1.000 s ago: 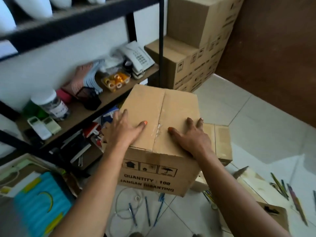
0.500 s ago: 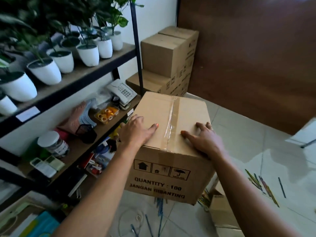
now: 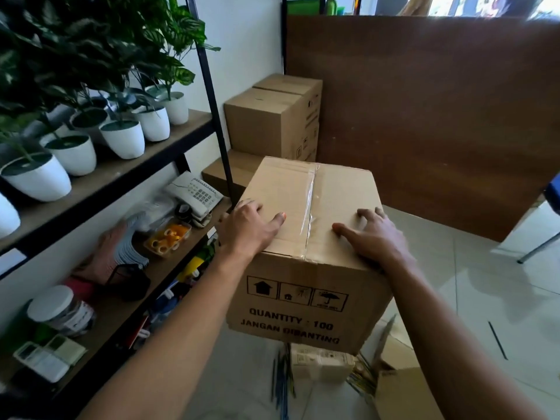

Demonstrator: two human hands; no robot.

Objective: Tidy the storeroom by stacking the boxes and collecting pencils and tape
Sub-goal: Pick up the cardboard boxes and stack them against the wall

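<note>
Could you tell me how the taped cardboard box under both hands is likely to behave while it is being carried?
The cardboard box probably stays stiff: its top seam is taped and its edges look square. The left hand and right hand lie flat on top, so it may be fairly light. It is bulky and smooth, so it could slip or tilt.
</note>
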